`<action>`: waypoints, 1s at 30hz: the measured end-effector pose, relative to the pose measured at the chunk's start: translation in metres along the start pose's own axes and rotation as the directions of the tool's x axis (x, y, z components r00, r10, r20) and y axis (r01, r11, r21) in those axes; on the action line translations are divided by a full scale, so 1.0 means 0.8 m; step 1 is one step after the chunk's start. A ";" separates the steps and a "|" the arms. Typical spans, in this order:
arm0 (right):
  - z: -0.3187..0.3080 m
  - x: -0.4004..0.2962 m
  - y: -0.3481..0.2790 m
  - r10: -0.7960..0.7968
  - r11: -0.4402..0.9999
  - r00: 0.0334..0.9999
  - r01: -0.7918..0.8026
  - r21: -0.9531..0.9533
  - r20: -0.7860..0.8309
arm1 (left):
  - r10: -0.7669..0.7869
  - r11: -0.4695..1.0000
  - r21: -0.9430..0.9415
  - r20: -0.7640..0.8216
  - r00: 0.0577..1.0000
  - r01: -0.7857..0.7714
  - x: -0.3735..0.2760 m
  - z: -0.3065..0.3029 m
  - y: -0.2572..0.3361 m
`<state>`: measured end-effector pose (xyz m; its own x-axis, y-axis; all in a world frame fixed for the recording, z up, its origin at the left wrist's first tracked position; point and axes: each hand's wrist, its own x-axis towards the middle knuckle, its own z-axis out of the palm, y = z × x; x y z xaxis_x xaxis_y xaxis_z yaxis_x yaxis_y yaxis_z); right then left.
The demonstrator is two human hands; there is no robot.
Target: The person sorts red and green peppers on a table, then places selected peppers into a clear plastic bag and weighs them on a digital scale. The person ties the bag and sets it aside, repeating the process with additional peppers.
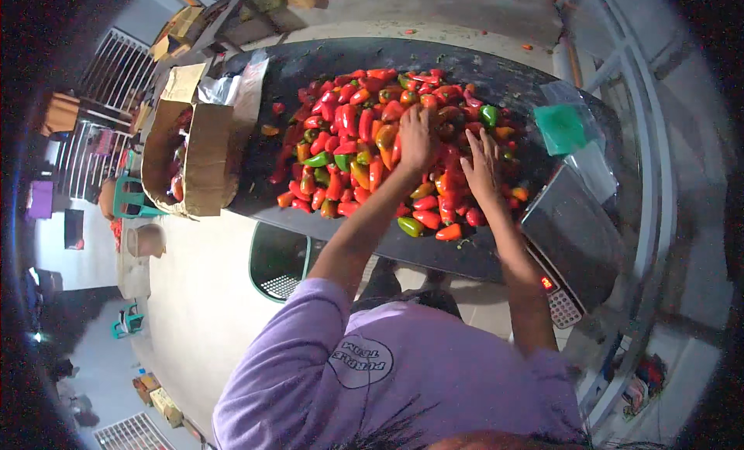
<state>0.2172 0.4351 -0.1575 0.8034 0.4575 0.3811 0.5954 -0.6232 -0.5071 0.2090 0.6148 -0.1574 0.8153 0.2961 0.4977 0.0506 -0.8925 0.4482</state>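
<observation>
A broad heap of small bell peppers (pixel 349 121) covers the middle of the dark table (pixel 494 72). Most are red, with some orange and several green ones. My left hand (pixel 417 139) lies palm down on the upper middle of the heap. Its fingertips reach an orange-red pepper (pixel 429 101), but whether they grip it is hidden. To the right, my right hand (pixel 482 162) rests over the heap's right part with its fingers spread, and nothing shows in its grasp. A green pepper (pixel 489 116) sits just beyond its fingertips.
At the table's left end stands an open cardboard box (pixel 206 159) holding bagged produce. On the right are a digital scale (pixel 572 235) with a lit display, clear plastic bags (pixel 594 168) and a green packet (pixel 560 129). A dark green crate (pixel 280 258) is below the near edge.
</observation>
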 end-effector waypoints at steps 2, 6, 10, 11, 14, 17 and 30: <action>0.001 0.000 -0.019 -0.003 0.995 1.000 0.002 0.099 0.005 | 0.032 0.999 -0.022 0.052 0.998 -0.031 -0.036 -0.011 0.018; 0.038 -0.003 -0.069 -0.063 0.990 0.996 0.055 0.128 0.058 | -0.005 0.967 -0.254 0.065 0.998 0.022 -0.055 -0.025 -0.014; 0.067 -0.015 -0.090 -0.082 0.993 0.996 0.085 -0.079 0.036 | 0.066 0.937 -0.350 0.107 0.992 -0.024 -0.046 -0.034 -0.048; 0.072 -0.015 -0.088 -0.068 0.992 0.997 0.070 -0.103 0.027 | 0.077 0.938 -0.346 0.109 0.991 -0.035 -0.049 -0.040 -0.055; 0.068 -0.009 -0.101 -0.030 0.993 0.998 0.036 -0.112 0.060 | 0.052 0.942 -0.331 -0.021 0.998 -0.056 -0.029 -0.087 -0.091; 0.064 -0.009 -0.128 0.049 0.985 0.994 -0.032 -0.171 0.094 | -0.058 0.993 -0.112 -0.227 0.972 0.034 0.002 -0.141 -0.202; 0.090 -0.083 -0.228 0.322 0.936 0.945 -0.308 -0.173 0.064 | -0.827 0.532 0.244 -0.054 0.559 0.810 0.087 -0.115 -0.602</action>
<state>0.0556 0.5637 -0.1459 0.9510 0.2716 0.1474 0.3091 -0.8335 -0.4580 0.1887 1.0968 -0.2707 0.3833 0.9221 -0.0524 0.8287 -0.3183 0.4604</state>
